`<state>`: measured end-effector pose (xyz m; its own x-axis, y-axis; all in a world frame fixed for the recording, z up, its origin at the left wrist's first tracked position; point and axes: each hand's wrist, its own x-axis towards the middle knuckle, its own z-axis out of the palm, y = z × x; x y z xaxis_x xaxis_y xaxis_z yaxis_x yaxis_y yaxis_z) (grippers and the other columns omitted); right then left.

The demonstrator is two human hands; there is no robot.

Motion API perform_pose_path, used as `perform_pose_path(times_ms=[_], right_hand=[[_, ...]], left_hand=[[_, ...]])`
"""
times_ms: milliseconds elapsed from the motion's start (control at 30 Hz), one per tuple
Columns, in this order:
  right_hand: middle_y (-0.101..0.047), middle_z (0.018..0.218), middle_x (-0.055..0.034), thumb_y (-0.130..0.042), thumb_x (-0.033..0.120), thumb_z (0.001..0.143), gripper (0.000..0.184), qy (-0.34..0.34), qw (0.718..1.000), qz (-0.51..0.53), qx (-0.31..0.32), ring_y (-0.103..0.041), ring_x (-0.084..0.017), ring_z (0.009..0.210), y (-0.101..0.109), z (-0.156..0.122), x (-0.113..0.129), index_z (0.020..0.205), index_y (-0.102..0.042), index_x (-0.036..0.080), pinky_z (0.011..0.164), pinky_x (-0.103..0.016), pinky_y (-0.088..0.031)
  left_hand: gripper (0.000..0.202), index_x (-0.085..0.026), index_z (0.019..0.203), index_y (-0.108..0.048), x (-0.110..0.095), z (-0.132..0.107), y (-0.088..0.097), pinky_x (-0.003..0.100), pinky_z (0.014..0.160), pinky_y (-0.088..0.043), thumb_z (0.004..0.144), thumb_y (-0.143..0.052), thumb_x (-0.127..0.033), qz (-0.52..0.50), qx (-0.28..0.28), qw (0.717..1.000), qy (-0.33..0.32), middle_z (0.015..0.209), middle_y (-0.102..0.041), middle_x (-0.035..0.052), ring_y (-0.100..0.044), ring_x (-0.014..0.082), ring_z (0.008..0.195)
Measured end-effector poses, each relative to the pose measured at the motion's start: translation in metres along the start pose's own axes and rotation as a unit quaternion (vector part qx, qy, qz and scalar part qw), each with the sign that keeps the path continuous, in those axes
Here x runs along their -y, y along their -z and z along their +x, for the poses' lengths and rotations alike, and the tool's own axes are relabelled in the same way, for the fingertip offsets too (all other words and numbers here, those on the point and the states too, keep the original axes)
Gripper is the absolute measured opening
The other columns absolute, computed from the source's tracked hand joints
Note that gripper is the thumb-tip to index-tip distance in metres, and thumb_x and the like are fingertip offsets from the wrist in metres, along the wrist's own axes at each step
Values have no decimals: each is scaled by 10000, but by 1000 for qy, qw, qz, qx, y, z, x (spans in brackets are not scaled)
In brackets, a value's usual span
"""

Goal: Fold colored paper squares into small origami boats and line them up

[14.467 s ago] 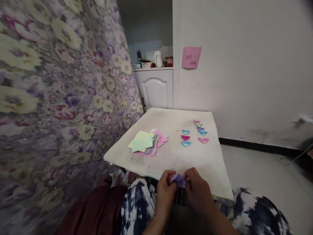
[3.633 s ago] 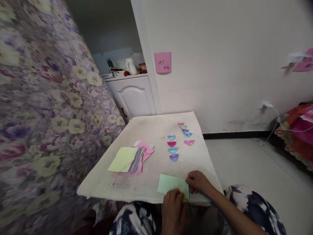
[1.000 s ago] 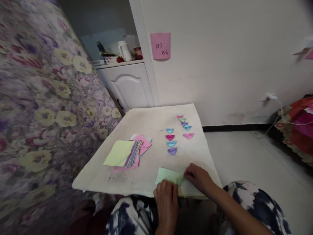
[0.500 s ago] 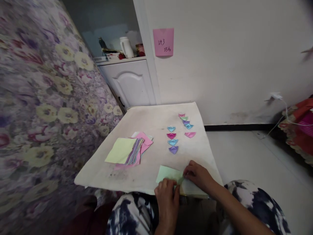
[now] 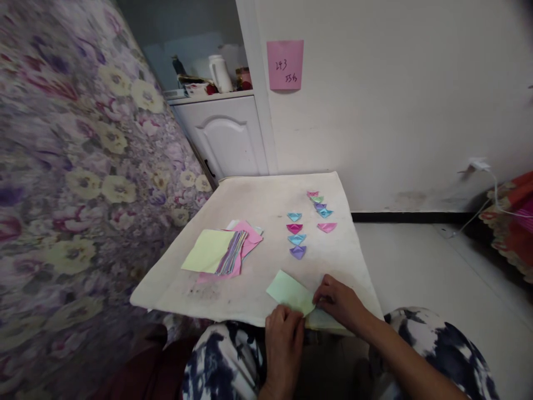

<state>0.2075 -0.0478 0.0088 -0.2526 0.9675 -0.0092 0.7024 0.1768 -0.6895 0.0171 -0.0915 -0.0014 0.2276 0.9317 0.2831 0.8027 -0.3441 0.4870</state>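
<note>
A light green paper sheet, folded into a strip, lies at the near edge of the white table. My left hand pinches its near edge with curled fingers. My right hand grips the sheet's right end, fingers closed on the paper. Just beyond the sheet sits a small purple folded paper piece.
A fanned stack of coloured paper squares lies on the table's left. Several small folded pieces sit in two rows further back. A floral covering rises on the left. A pink note hangs on the wall beside a white cabinet.
The purple piece once in my hands now lies in the row on the table. A green sheet has taken its place, and in the last second its left end has swung away from me.
</note>
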Motion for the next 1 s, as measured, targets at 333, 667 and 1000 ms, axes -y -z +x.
perform_pose_path(times_ms=[333, 667, 1000], right_hand=[[-537, 811, 21, -591, 109, 727, 183, 14, 1000, 10, -2, -552, -124, 700, 0, -1, -3, 784, -673, 263, 635, -218, -390], [-496, 916, -33, -507, 99, 835, 195, 159, 967, 100, -174, -551, -151, 800, 8, -7, 10, 837, -653, 229, 679, -265, -455], [-478, 1125, -69, -491, 58, 852, 275, 258, 922, 184, -222, -573, -187, 960, 6, -16, 24, 919, -656, 267, 778, -339, -523]], left_hand=[[146, -218, 919, -619, 8, -5, -1, 350, 717, -387, 858, -497, -168, -26, -14, 1000, 5, 835, -586, 48, -536, 215, 799], [187, -183, 831, -589, -4, -5, 8, 278, 590, -424, 780, -609, -362, -350, -71, 903, 238, 711, -615, 24, -557, 168, 608], [197, -134, 829, -642, -28, 15, 36, 291, 709, -507, 699, -734, -252, -751, -42, 551, 360, 866, -722, 83, -676, 192, 758]])
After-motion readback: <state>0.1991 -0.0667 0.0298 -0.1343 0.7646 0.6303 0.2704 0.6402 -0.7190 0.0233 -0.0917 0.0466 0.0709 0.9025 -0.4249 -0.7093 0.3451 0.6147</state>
